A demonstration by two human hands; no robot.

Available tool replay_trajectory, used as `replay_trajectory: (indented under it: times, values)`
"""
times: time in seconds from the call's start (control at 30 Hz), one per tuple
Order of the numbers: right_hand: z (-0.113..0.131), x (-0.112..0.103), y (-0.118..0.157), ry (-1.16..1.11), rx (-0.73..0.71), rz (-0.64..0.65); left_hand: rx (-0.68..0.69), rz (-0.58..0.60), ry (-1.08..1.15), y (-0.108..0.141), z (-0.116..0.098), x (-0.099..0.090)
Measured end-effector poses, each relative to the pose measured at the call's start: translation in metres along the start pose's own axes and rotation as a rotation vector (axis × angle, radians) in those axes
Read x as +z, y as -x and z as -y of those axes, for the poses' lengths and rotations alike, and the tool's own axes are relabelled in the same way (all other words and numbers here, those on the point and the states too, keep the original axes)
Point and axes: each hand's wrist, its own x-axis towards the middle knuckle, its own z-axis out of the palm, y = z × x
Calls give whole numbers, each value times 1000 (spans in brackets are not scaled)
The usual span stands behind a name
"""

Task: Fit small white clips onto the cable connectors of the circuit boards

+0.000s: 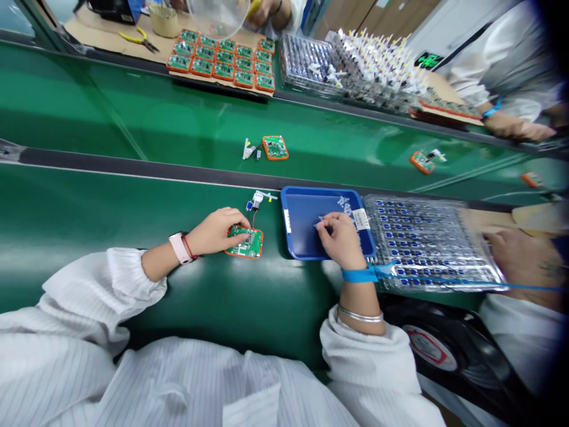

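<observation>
My left hand (217,233) is closed on the left side of a green circuit board (251,244) in an orange frame, its thumb across the top. A red wire runs from the board to a small white part with a blue piece (255,201), which lies just beyond it on the green surface. Over the blue tray (306,252), my right hand (341,237) pinches a small translucent piece (318,224) between thumb and fingers. Several similar small clear pieces (344,203) lie in the tray's far right corner. A blue strap circles my right wrist.
Right of the tray sits a clear plastic tray (427,237) with rows of small blue-ended parts, near another person's hand (520,255). Beyond a dark rail, a framed board (275,148) rests on the green belt. Several more boards (222,59) and pliers (140,40) occupy the far shelf.
</observation>
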Motion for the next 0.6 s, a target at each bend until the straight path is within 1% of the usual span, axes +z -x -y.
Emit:
replay_trajectory:
  times: [0.13,0.2,0.27,0.33,0.37,0.43,0.5,0.6]
  values:
    - [0,-2,-2,31,-13,18,-21,-24,38,-1,-1,-1]
    - [12,-4,-2,23,-11,0,-23,-51,73,-2,-2,-1]
    - [35,-3,0,-41,-42,-25,-30,-90,108,-3,-4,0]
    - [67,3,5,-163,-110,-17,-27,-127,138,-3,-6,1]
    - [84,9,8,-235,-145,6,-21,-138,148,-3,-7,2]
    - [112,22,15,-346,-178,91,-8,-141,159,-3,-10,3]
    - [129,35,20,-410,-171,155,-9,-128,154,-2,-11,4]
    - [132,46,23,-455,-141,180,-26,-114,148,-2,-11,4]
